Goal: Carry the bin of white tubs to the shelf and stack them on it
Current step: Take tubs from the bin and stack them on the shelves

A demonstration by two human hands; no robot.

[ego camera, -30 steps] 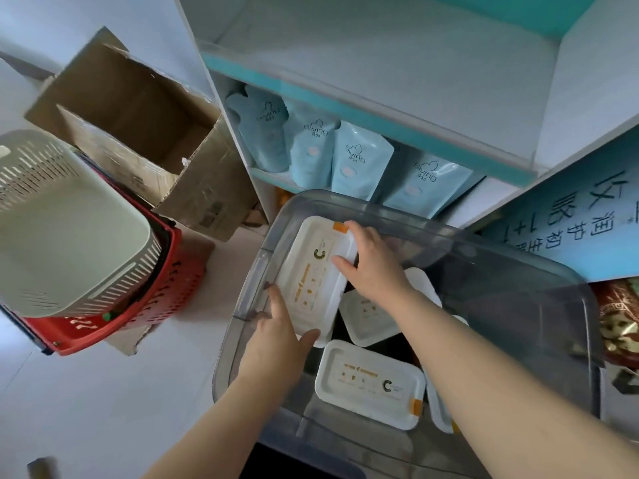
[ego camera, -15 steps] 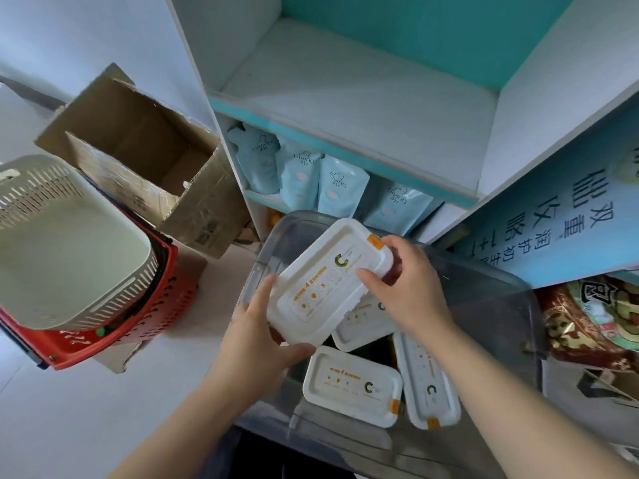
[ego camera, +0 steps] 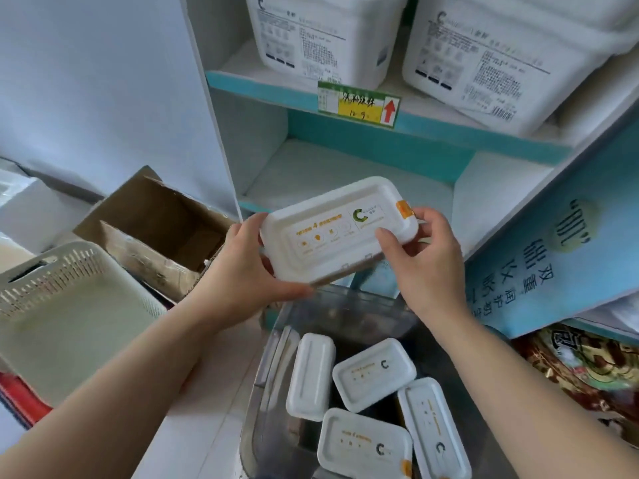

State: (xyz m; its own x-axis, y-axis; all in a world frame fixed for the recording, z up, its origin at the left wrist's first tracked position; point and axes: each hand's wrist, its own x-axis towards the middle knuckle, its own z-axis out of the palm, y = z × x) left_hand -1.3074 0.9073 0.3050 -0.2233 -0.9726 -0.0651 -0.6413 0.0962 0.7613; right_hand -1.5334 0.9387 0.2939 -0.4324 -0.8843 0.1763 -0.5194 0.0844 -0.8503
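I hold one white tub [ego camera: 337,229] with orange print and an orange tab, lifted above the clear bin [ego camera: 273,361] and in front of the white shelf board [ego camera: 345,174]. My left hand [ego camera: 242,274] grips its left end, thumb under the front edge. My right hand [ego camera: 422,257] pinches its right end. Several more white tubs [ego camera: 373,375] lie loose in the bin below, one of them on its side. Two large white tubs [ego camera: 325,36] stand on the shelf above, behind a green and yellow price tag.
An open cardboard box [ego camera: 155,229] stands on the floor left of the shelf. A cream slotted basket [ego camera: 69,316] sits in a red basket at the far left. A blue poster [ego camera: 560,257] covers the shelf side at the right, with a brown printed bag [ego camera: 587,368] below it.
Both hands picked one tub out of the bin and raised it to the level of the bare shelf. My view tilted up, bringing the upper shelf with large tubs into sight.
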